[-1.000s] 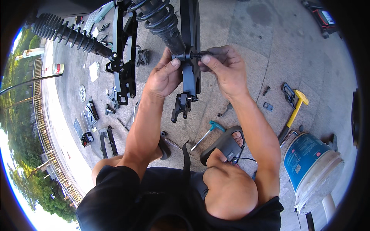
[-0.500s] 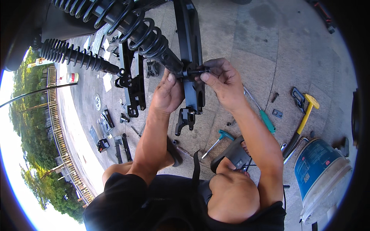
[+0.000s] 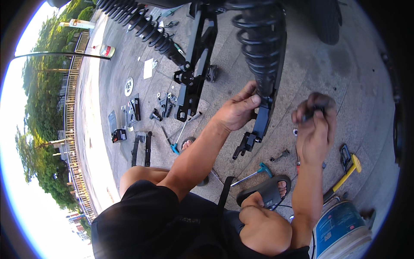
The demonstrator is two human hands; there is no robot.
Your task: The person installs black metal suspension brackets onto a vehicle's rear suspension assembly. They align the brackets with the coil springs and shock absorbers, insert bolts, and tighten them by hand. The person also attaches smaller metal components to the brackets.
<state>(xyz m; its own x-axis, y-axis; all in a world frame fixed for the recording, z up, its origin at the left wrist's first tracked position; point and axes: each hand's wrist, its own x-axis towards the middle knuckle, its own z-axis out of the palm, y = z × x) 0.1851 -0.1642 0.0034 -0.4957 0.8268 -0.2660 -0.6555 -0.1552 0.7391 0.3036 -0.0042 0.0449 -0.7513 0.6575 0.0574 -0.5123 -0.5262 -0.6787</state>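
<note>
My left hand [image 3: 239, 110] closes its thumb and fingers about the lower end of a black coil-spring shock absorber [image 3: 260, 47]. That end sits against a black swingarm [image 3: 262, 123] with a bracket at its tip. Out to the right of the swingarm, my right hand [image 3: 317, 125] is raised clear of it, fingers curled and somewhat blurred. Pinched there is a dark bolt [image 3: 318, 110], partly hidden by the fingers. A second shock absorber [image 3: 151, 32] joins another black arm [image 3: 198, 64] on the left.
Below lie a teal T-handle wrench [image 3: 254, 174], a loose bolt [image 3: 280, 156] and a yellow hammer [image 3: 347, 172]. A blue-and-white bucket [image 3: 340, 228] stands at lower right. Several small parts and a disc [image 3: 129, 86] are spread on the left paving. A dark tyre [image 3: 326, 21] is at upper right.
My right hand has drawn away from the shock absorber's lower end to the right, taking the dark bolt along. The left hand stays at that end. The whole view has shifted.
</note>
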